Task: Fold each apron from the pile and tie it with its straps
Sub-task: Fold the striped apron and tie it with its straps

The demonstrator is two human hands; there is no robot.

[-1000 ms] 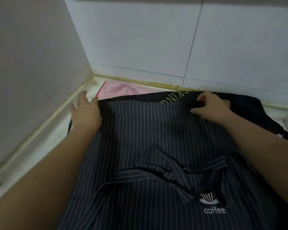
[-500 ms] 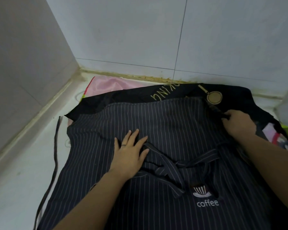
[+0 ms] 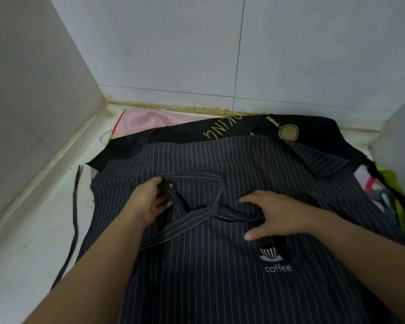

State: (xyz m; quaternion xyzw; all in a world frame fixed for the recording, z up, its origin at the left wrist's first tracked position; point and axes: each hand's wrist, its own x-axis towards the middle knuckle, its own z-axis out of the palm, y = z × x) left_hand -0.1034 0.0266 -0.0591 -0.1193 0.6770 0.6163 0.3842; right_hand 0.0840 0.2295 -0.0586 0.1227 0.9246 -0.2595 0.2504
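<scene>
Tiled corner, likely a home kitchen or washroom: pale wall tiles [image 3: 313, 54], yellowed sealant [image 3: 185, 108] along a white surface [image 3: 21, 265]

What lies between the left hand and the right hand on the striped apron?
In the head view, the striped strap, looped and crossed over itself, lies on the striped apron between the left hand and right hand.

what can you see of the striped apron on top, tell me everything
The striped apron is dark cloth with thin pale pinstripes, lying spread flat atop a black apron. A white cup logo with the word coffee is printed on it. Its matching straps lie looped and crossed on its middle. The left hand grips their loop; the right hand covers the crossing, grip unclear.
</scene>
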